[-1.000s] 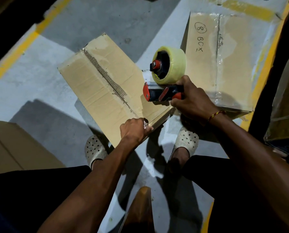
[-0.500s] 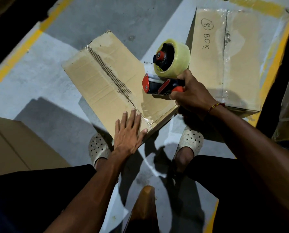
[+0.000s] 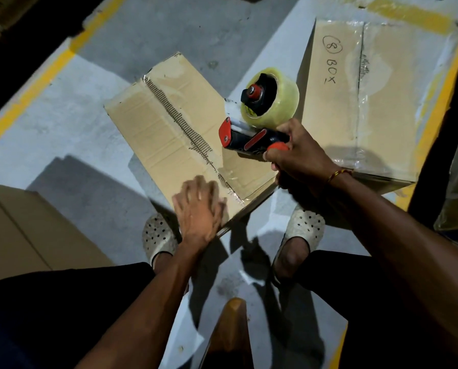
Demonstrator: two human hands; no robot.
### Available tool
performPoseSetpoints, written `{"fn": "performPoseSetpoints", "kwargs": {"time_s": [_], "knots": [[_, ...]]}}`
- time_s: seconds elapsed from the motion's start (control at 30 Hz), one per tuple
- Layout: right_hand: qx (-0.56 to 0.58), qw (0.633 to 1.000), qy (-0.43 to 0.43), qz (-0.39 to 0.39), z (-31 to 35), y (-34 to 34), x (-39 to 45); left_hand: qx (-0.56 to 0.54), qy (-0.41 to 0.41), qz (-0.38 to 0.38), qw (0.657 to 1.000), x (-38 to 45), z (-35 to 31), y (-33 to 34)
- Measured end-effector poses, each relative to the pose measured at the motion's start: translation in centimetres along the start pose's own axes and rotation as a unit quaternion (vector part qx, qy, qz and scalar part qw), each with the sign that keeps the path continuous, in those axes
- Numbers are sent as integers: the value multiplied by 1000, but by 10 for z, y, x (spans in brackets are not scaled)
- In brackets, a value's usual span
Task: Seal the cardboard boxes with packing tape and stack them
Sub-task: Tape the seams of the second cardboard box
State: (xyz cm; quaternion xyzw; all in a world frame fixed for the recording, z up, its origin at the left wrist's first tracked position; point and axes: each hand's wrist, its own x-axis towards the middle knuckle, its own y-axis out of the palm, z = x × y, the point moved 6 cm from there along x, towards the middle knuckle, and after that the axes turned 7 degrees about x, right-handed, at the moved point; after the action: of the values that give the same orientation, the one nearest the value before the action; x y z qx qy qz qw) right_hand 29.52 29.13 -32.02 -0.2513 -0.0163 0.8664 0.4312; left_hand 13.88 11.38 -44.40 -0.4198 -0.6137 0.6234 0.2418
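matt cardboard box [image 3: 169, 129], glossy clear tape roll [image 3: 278, 102]

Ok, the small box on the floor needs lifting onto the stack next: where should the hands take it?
Probably by the two short ends of the small box, one hand each. It lies flat with its long taped seam up; the near end sits by the left hand, the far end is free. The right hand must first put down the tape dispenser.

Left hand [image 3: 200, 209] motion-blurred; finger positions unclear. Right hand [image 3: 299, 158] hides the tape dispenser [image 3: 249, 137] handle. Left-side box [image 3: 23, 230] cut off by frame edge.
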Motion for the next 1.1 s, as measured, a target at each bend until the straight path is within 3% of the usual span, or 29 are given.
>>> {"fn": "performPoseSetpoints", "kwargs": {"time_s": [0.07,0.17,0.37,0.5,0.8,0.93,1.1], "knots": [[83,997,7,-4,-9,4,7,-82,-163,-2,983,0,25,-4],[120,992,-5,-35,-22,9,27,-269,-337,-7,902,-7,47,-1],[158,983,-23,-93,-40,6,59,-457,-415,-10,787,-4,46,28],[175,978,-28,-113,-47,2,82,-487,-446,-24,751,2,39,27],[230,965,2,-127,-63,9,105,-470,-444,-31,763,10,41,25],[264,954,13,-138,-72,6,95,-420,-417,-9,806,28,55,17],[313,925,45,-213,-84,7,56,-409,-279,30,869,82,79,-10]]}}
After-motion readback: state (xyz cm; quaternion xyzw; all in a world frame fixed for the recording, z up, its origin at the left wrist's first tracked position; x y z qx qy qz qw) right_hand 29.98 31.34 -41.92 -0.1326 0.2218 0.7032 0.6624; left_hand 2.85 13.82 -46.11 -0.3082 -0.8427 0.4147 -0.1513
